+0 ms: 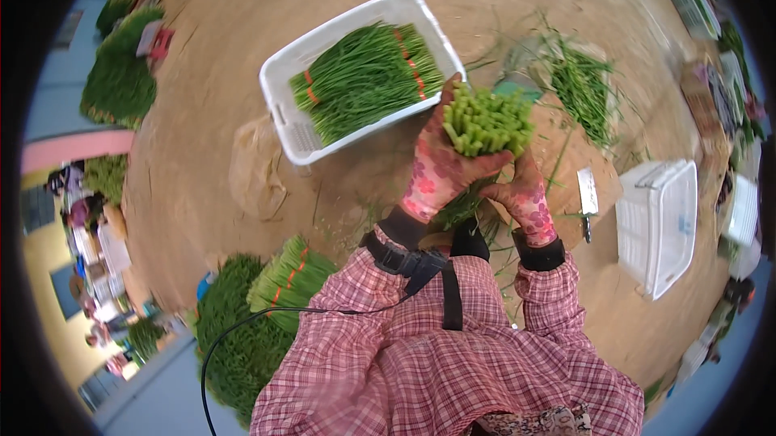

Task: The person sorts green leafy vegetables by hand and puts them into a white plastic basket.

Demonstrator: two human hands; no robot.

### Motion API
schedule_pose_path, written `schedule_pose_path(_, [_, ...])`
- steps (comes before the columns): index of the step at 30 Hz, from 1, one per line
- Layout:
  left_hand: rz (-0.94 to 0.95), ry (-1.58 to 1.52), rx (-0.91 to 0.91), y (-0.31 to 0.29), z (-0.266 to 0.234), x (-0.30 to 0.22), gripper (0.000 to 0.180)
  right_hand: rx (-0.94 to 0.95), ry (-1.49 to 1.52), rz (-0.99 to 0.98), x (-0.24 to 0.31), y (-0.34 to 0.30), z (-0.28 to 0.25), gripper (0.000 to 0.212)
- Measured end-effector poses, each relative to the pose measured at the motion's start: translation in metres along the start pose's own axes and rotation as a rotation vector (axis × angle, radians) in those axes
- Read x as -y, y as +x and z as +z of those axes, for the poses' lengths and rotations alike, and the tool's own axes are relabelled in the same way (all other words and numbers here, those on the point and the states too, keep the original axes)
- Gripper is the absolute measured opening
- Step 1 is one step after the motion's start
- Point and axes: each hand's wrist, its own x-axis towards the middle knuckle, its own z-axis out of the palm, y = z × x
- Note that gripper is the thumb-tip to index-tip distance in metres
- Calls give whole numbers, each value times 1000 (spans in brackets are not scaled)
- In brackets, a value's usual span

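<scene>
A thick bunch of green stalks (488, 121), its pale cut ends turned up, is held between my two gloved hands. My left hand (440, 163), in a pink flowered glove, wraps the bunch from the left with the thumb across its front. From the right, my right hand (527, 193) closes on the same bunch below the cut ends. The leafy lower part hangs beneath the hands and is mostly hidden. Beyond my left hand is a white plastic crate (293, 130) with bundles of green stalks (364, 72) tied by orange bands.
A cleaver (587, 193) lies on a round wooden block (558, 141) at the right. Loose green trimmings (582, 88) spread behind it. White crates (656, 222) stand farther right. Tied stalks (289, 278) and a green heap (242, 323) lie left, near a crumpled plastic bag (257, 173).
</scene>
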Motion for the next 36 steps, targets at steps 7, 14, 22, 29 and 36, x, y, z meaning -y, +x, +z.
schedule_pose_path(7, [254,330,27,9,-104,0,138,74,441,218,16,37,99,61])
schedule_pose_path(14, [-457,511,385,-44,-244,99,105,191,844,179,32,140,149,43])
schedule_pose_path(22, [-578,827,5,-142,-363,208,79,634,523,269,84,285,140,44])
schedule_pose_path(29, [-577,720,-460,-103,-372,260,66,747,-358,181,98,392,194,44])
schedule_pose_path(36, [-593,944,-946,-10,-395,344,72,1295,-1041,249,-80,412,409,51])
